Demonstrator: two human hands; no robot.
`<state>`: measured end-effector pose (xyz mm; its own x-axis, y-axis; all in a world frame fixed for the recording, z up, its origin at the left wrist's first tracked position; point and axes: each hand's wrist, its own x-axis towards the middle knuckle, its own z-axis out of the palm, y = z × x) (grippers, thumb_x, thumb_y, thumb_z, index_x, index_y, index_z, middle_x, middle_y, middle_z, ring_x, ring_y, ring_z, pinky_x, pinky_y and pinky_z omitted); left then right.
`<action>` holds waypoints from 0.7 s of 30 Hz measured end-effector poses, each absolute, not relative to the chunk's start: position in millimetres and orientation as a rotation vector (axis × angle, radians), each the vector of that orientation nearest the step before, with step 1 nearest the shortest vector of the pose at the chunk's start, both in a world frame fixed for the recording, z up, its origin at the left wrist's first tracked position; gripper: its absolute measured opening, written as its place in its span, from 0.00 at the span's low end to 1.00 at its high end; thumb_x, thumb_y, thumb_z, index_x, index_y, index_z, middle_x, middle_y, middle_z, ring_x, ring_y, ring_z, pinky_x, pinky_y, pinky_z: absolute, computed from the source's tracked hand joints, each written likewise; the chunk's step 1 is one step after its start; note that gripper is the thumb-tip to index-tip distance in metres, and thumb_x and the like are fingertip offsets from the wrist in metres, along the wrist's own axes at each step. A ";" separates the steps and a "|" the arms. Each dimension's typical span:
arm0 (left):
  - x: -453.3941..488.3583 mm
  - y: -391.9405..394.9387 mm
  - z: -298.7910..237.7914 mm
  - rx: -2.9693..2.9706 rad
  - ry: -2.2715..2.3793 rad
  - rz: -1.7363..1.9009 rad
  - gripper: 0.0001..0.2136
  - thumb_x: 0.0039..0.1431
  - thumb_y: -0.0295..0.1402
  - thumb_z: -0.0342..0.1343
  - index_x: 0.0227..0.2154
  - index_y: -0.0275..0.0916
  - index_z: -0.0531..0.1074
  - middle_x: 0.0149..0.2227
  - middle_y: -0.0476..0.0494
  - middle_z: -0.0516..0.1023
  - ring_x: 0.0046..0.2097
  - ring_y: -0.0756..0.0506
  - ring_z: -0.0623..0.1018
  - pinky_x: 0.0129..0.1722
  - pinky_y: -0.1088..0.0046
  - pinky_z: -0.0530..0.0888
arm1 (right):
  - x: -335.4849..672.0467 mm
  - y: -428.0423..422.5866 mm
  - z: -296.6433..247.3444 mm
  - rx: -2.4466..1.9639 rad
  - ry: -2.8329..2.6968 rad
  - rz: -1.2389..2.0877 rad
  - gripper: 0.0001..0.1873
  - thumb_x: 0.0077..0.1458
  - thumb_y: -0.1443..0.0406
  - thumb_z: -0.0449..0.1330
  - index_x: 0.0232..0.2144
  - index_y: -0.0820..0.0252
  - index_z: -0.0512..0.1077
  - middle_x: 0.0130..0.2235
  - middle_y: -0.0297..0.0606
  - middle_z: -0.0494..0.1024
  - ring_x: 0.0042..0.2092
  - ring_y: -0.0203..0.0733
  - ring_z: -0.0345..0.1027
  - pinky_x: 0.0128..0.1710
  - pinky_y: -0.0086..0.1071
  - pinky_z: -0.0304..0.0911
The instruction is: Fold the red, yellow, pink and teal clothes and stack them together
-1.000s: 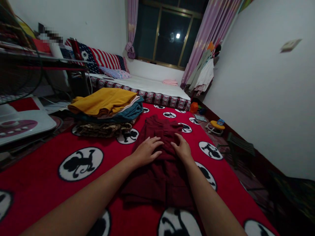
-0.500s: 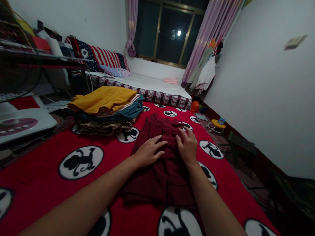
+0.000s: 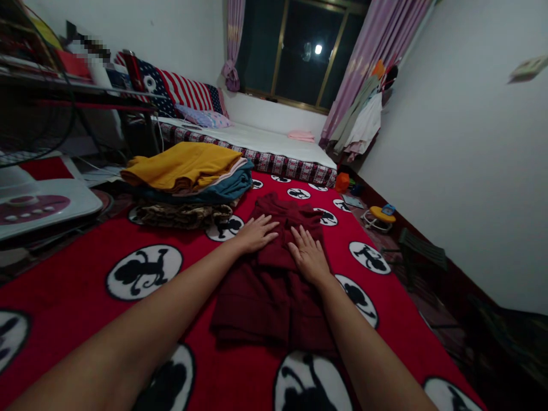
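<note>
Maroon shorts [image 3: 274,308] lie spread on a red blanket [image 3: 77,342] with black-and-white monkey circles, their leg ends toward me and the gathered waist end away. My left hand [image 3: 256,234] rests flat on the upper left of the cloth, fingers stretched out. On the upper right side my right hand [image 3: 309,254] presses flat too, its fingers spread a little. Neither hand grips the fabric. Left of the shorts stands a stack of folded clothes, with a yellow garment [image 3: 184,165] on top, a teal one [image 3: 233,181] under it and a brown patterned one [image 3: 184,216] at the bottom.
A white-topped bed [image 3: 257,140] stands at the back beneath the window. At the left are a cluttered desk [image 3: 98,94] and a white fan base [image 3: 51,208]. Along the right wall are a small yellow stool [image 3: 382,214] and a dark folding stool [image 3: 422,248].
My right hand has shifted left on the shorts and flattened from bent fingers. My left hand has slid slightly away from me and to the left. The view has tilted a little.
</note>
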<state>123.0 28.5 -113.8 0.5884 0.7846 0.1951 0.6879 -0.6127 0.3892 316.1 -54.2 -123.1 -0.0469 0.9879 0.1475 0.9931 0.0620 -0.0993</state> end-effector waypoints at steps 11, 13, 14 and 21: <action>104.2 22.7 -132.0 2.655 1.359 0.330 0.30 0.66 0.50 0.39 0.67 0.43 0.49 0.70 0.37 0.44 0.69 0.36 0.44 0.65 0.51 0.48 | 316.5 -55.0 -122.8 -2.047 -2.172 -0.025 0.30 0.67 0.54 0.39 0.68 0.51 0.43 0.70 0.40 0.40 0.70 0.49 0.36 0.64 0.53 0.43; 91.8 4.9 -137.1 2.683 1.258 0.394 0.30 0.66 0.48 0.42 0.66 0.42 0.50 0.70 0.36 0.44 0.69 0.35 0.45 0.65 0.51 0.48 | 316.0 -56.6 -122.7 -2.054 -2.176 -0.026 0.30 0.67 0.54 0.40 0.68 0.51 0.43 0.70 0.40 0.40 0.69 0.49 0.36 0.64 0.53 0.43; 84.9 -5.1 -138.6 2.685 1.209 0.461 0.29 0.65 0.46 0.45 0.66 0.41 0.51 0.70 0.35 0.43 0.69 0.35 0.45 0.65 0.52 0.49 | 315.7 -57.4 -122.8 -2.058 -2.174 -0.031 0.30 0.67 0.54 0.40 0.68 0.52 0.43 0.70 0.40 0.40 0.69 0.49 0.36 0.64 0.53 0.43; 47.5 -81.5 -119.2 2.633 0.695 0.963 0.10 0.64 0.33 0.51 0.43 0.38 0.74 0.50 0.38 0.73 0.54 0.44 0.71 0.54 0.67 0.68 | 314.7 -60.5 -124.0 -2.051 -2.153 -0.093 0.30 0.67 0.54 0.41 0.68 0.51 0.45 0.70 0.41 0.43 0.69 0.49 0.39 0.64 0.51 0.46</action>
